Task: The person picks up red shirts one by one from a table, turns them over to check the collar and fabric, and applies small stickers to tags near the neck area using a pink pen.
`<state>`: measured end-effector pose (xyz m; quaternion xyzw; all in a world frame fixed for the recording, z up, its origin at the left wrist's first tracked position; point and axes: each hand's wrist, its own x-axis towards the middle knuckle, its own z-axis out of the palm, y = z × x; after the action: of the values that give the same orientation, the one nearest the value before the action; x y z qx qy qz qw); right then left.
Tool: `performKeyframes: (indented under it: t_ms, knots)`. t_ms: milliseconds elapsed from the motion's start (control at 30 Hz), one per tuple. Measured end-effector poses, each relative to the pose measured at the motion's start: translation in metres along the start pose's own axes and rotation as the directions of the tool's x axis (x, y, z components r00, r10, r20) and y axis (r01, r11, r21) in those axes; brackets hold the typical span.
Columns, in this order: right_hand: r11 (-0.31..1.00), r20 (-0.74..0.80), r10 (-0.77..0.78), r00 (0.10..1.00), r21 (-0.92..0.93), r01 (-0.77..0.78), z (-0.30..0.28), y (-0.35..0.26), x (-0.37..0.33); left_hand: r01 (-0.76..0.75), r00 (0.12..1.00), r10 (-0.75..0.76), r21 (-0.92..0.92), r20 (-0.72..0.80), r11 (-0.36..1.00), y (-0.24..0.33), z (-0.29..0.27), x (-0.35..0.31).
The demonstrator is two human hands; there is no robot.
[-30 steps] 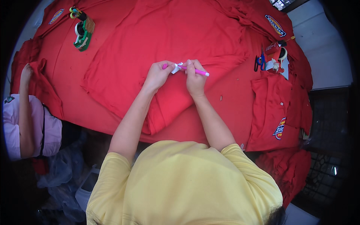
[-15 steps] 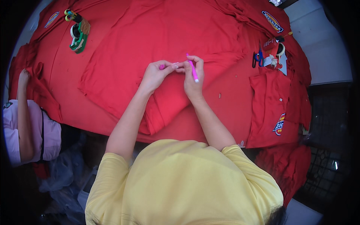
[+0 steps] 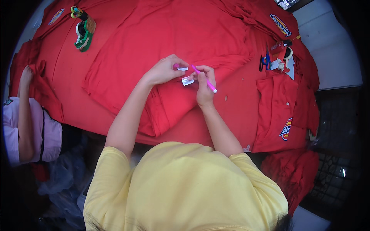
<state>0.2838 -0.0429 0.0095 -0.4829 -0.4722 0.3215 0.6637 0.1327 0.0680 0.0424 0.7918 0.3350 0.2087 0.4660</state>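
Over the middle of a red garment (image 3: 185,30) my two hands work close together. Closed around a pink marker (image 3: 204,79) with a white end, my right hand (image 3: 205,86) has its fingers at a small white printed label (image 3: 187,81). My left hand (image 3: 163,71) is closed too, pinching white label material (image 3: 182,69) at its fingertips. A short pink piece, probably the marker cap (image 3: 176,66), pokes out by its index finger. Whether the two white pieces are one label cannot be made out.
A green tape dispenser (image 3: 83,40) holding scissors stands at the far left. Blue-handled scissors (image 3: 264,61) and a tape roll (image 3: 288,53) are at the right. Red garments with logo patches (image 3: 275,111) lie rightward. A co-worker's arm (image 3: 25,107) handles red cloth at left.
My hands have moved slightly apart, the right one lower and rightward with the marker. The white label pieces now show plainly between them.
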Motion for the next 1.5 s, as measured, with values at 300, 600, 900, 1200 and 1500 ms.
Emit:
performKeyframes:
  t_ms: [300,600,900,1200,1500]
  knots:
    - [0.992,-0.042,0.079,0.996,0.104,-0.074,0.0,-0.011,0.013,0.054,0.99,-0.031,0.167,-0.138,0.984,-0.003,0.022,-0.002]
    - [0.999,-0.027,0.022,0.999,-0.046,-0.023,0.006,-0.003,0.016,-0.007,0.949,0.059,0.166,-0.309,0.986,-0.021,0.035,-0.006]
    - [0.991,0.016,0.078,0.997,-0.114,-0.076,0.007,-0.002,0.016,0.199,0.944,-0.238,-0.182,-0.228,0.963,-0.02,0.026,0.0]
    - [0.994,-0.005,0.112,0.994,0.004,-0.112,0.006,0.006,0.02,0.155,0.948,-0.21,-0.231,-0.238,0.961,-0.028,0.029,0.001]
    - [1.0,-0.113,-0.007,0.994,-0.012,0.006,0.019,-0.005,0.009,0.136,0.97,-0.184,-0.271,-0.159,0.953,0.032,0.027,-0.025]
